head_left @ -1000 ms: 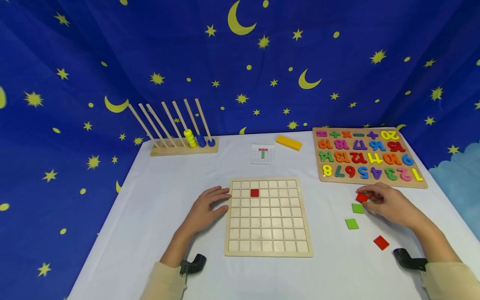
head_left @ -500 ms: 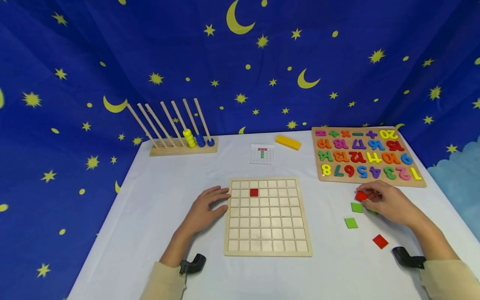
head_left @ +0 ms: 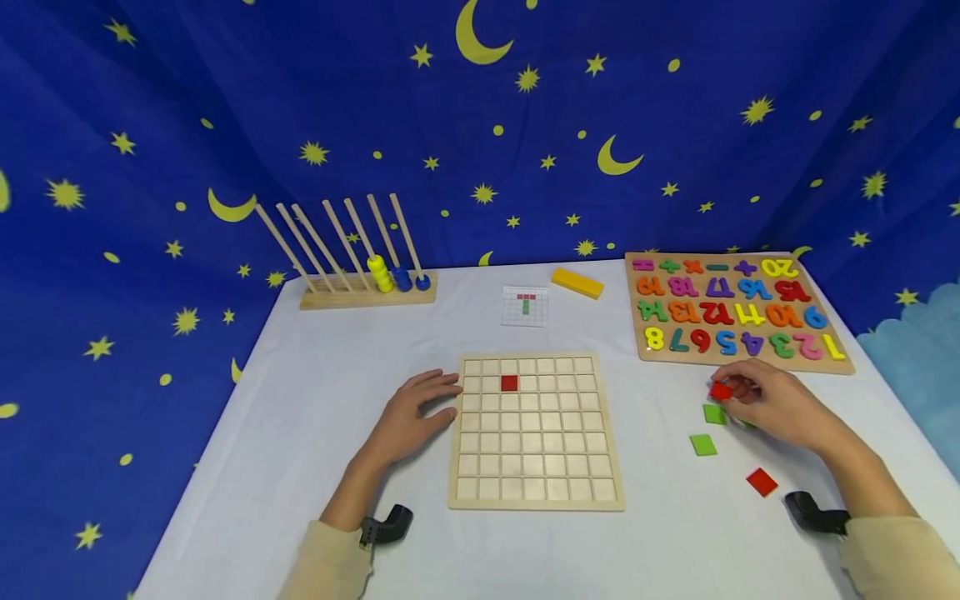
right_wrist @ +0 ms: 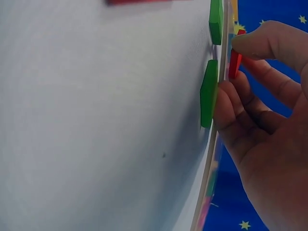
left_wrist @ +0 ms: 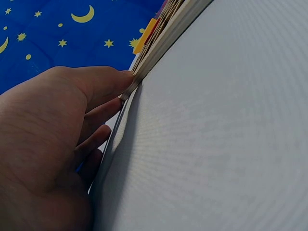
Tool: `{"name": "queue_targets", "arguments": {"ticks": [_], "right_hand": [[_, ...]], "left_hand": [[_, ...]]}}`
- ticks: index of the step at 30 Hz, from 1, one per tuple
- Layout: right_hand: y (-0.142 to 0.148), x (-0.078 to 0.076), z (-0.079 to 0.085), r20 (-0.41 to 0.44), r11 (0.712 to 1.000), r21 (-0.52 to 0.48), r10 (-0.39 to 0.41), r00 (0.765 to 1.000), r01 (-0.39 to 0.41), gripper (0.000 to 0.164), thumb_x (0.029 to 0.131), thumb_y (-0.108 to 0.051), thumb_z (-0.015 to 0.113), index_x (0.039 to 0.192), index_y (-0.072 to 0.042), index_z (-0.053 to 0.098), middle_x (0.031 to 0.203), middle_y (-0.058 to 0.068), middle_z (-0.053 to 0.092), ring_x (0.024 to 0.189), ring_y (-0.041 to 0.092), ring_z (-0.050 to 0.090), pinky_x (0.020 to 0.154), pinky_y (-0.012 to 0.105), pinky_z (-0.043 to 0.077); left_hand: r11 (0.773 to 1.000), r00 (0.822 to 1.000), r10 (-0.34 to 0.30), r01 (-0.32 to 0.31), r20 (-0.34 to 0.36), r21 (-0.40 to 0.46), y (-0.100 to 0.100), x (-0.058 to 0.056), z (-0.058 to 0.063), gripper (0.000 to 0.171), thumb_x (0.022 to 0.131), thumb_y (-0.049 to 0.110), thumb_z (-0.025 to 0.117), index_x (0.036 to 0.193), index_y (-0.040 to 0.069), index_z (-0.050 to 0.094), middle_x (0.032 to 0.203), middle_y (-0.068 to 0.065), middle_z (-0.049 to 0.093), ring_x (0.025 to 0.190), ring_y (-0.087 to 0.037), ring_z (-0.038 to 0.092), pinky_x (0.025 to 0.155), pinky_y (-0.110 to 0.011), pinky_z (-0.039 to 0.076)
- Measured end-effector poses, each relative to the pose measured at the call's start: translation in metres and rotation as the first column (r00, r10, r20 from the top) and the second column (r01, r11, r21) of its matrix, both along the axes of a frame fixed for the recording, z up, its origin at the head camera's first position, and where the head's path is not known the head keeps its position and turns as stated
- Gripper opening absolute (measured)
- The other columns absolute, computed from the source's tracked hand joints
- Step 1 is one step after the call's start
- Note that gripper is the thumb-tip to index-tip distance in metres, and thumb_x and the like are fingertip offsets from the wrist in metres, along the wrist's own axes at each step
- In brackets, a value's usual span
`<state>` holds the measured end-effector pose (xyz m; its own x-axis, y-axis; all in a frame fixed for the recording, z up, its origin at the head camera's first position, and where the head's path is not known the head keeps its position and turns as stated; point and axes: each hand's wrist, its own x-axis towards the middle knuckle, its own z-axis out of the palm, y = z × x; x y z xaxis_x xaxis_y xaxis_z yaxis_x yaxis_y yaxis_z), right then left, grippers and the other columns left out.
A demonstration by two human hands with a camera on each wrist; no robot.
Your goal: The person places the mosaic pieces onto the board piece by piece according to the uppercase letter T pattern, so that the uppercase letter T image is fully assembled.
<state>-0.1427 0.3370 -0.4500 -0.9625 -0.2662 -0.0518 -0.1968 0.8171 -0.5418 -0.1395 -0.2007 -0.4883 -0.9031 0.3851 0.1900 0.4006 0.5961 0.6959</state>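
My right hand pinches a red square tile between thumb and fingertips, low over the table at the right. Close under its fingers lies a green tile, mostly hidden by the hand in the head view. Two more green tiles and a red tile lie flat nearby. My left hand rests at the left edge of a wooden grid board, fingers relaxed, with thumb and fingertips right at the rim. One red tile sits in a cell of the board's second row from the back.
Behind the board lies a clear pattern card with a red and green T, beside a yellow block. A wooden number puzzle lies at back right. A peg abacus with tall rods stands at back left.
My right hand and the red tile in its fingers have shifted very slightly left and away. The left hand, the board and the other tiles stay put.
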Motion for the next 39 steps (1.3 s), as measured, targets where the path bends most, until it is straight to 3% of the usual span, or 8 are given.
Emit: {"name": "queue_targets", "arguments": {"ticks": [13, 39], "right_hand": [[-0.005, -0.002, 0.002, -0.026, 1.000, -0.008, 0.028, 0.999, -0.028, 0.036, 0.078, -0.002, 0.072, 0.113, -0.007, 0.064, 0.097, 0.004, 0.059, 0.085, 0.022, 0.051, 0.070, 0.023, 0.048], [-0.034, -0.008, 0.006, -0.010, 0.997, -0.010, 0.076, 0.997, -0.076, 0.035, 0.080, -0.009, 0.075, 0.114, -0.012, 0.066, 0.098, 0.001, 0.057, 0.085, 0.019, 0.050, 0.073, 0.029, 0.049]], "left_hand": [[1.000, 1.000, 0.008, -0.008, 0.007, -0.018, 0.001, -0.001, 0.000, 0.035, 0.091, 0.027, 0.069, 0.125, 0.018, 0.066, 0.138, 0.006, 0.053, 0.135, -0.017, 0.035, 0.110, -0.046, 0.027], [1.000, 1.000, 0.010, -0.010, 0.008, 0.002, 0.002, 0.001, 0.002, 0.034, 0.091, 0.024, 0.069, 0.124, 0.016, 0.067, 0.137, 0.005, 0.054, 0.135, -0.020, 0.036, 0.109, -0.048, 0.029]]}}
